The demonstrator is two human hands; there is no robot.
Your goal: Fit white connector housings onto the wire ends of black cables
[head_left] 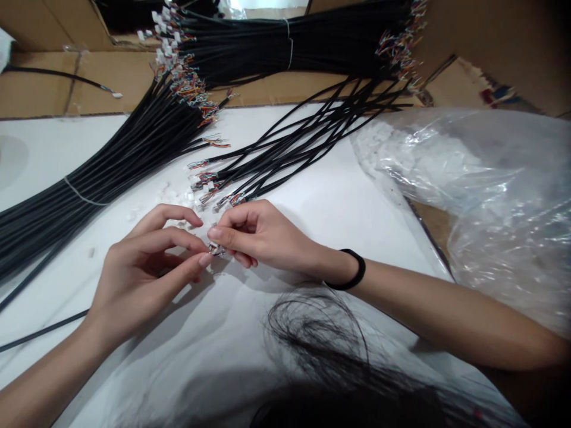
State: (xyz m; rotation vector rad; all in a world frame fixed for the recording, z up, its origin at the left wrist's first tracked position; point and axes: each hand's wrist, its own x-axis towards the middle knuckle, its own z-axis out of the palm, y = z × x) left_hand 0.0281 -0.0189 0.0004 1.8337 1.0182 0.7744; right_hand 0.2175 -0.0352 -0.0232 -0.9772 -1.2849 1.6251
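My left hand (147, 261) pinches thin wire ends between thumb and a fingertip, with its index finger raised. A black cable (44, 330) runs in from the left and passes out of sight behind this hand. Touching the same spot, my right hand (250, 232) is closed, thumb against fingers, on a small white connector (216, 246) at the wire ends. The fingertips partly cover it, so how far the wires sit in it cannot be seen. Just beyond my hands lie loose white connectors (176, 193) and cables with connectors on their ends (207, 181).
A tied bundle of black cables (96, 160) lies at left on the white table (330, 208). Another tied bundle (285, 47) rests on cardboard (40, 95) at the back. A clear plastic bag (491, 178) of white pieces is at right. Dark hair (316, 327) hangs into the near view.
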